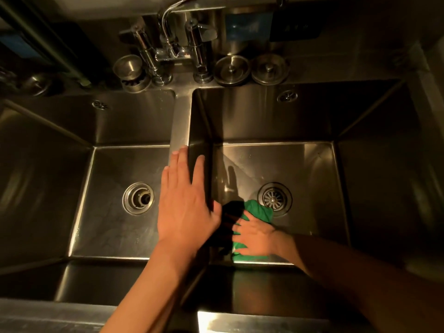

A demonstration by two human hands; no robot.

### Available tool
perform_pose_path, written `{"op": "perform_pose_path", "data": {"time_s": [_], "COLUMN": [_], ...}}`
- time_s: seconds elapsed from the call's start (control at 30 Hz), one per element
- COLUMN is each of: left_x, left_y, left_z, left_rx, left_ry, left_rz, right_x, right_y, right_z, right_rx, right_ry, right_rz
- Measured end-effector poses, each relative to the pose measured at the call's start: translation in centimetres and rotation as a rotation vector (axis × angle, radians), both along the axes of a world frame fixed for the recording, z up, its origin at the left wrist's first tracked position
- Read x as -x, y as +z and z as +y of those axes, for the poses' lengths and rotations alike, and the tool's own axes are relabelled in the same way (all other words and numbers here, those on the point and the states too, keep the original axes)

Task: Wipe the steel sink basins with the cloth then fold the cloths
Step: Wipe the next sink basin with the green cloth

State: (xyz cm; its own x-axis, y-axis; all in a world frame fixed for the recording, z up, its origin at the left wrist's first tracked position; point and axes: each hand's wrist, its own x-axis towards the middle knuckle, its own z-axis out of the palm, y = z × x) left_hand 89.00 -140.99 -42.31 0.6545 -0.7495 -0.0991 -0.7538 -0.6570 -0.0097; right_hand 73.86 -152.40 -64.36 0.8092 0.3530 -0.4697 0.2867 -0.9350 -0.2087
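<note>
**Green cloth worked low in the right basin**

A steel double sink [374, 212] is seen from above, dimly lit. The left basin [113, 231] and the right basin [300, 164] are split by a narrow steel divider [180, 121]. A chrome faucet [173, 48] is mounted on the far ledge, above that divider.

The left hand [185, 200] is laid flat along the near part of the divider, fingers straight, nothing grasped. The right hand [254, 234] is reached down to the right basin's floor. Its fingers are spread out and pressed onto the green cloth [258, 209], not curled round it.

The cloth is bunched under that hand in the near-left part of the floor, its far edge just beside the strainer drain [274, 199]. An open drain [138, 198] is seen in the left basin. Two round stoppers [231, 70] are parked on the far ledge, right of the faucet.
</note>
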Motion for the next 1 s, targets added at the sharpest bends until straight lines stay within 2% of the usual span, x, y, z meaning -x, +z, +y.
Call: {"op": "perform_pose_path", "data": {"time_s": [0.07,0.1,0.13,0.17,0.2,0.23,0.27,0.3,0.43,0.5,0.57,0.73,0.87,0.93,1.0], "left_x": [-0.1,-0.1,-0.1,-0.2,-0.1,-0.1,0.0,0.0,-0.1,-0.2,-0.2,-0.1,-0.1,-0.2,-0.2], "left_y": [0.1,0.1,0.0,-0.1,-0.1,-0.1,-0.1,-0.1,-0.3,-0.4,-0.4,-0.4,-0.3,-0.3,-0.3], "left_z": [-0.1,-0.2,-0.2,-0.1,-0.1,0.0,0.0,0.0,0.1,0.2,0.2,0.1,0.2,0.1,0.2], "left_rx": [0.002,0.007,0.016,0.028,0.041,0.055,0.069,0.079,0.072,0.07,0.081,0.088,0.104,0.107,0.108], "left_ry": [0.01,0.014,0.017,0.022,0.026,0.029,0.032,0.033,0.034,0.029,0.023,0.02,0.02,0.016,0.014], "left_rz": [-0.006,-0.007,-0.008,-0.007,-0.005,-0.003,-0.004,-0.006,-0.02,-0.026,-0.025,-0.017,-0.01,-0.005,-0.004], "right_x": [-1.6,-2.2,-2.9,-4.2,-5.4,-6.4,-7.5,-8.4,-9.4,-8.2,-6.2,1.3,7.4,9.4,10.6], "right_y": [0.1,0.2,0.5,0.5,0.3,0.3,0.7,0.8,1.2,0.7,0.3,0.2,0.1,0.4,0.2], "right_z": [-1.2,-1.7,-1.8,-2.6,-3.4,-4.2,-4.7,-5.7,-9.1,-11.0,-13.2,-16.0,-15.9,-14.9,-12.8], "right_rx": [-0.134,-0.348,-0.566,-0.658,-0.432,-0.176,0.011,0.055,-0.015,0.057,0.102,0.112,0.223,0.194,0.166], "right_ry": [-0.101,-0.234,-0.486,-0.598,-0.519,-0.336,-0.368,-0.419,-0.667,-0.725,-0.787,-0.946,-0.845,-0.783,-0.626], "right_rz": [0.057,0.087,0.161,0.143,0.013,0.024,0.006,-0.017,-0.037,-0.075,-0.019,-0.046,0.0,0.061,0.106]}}
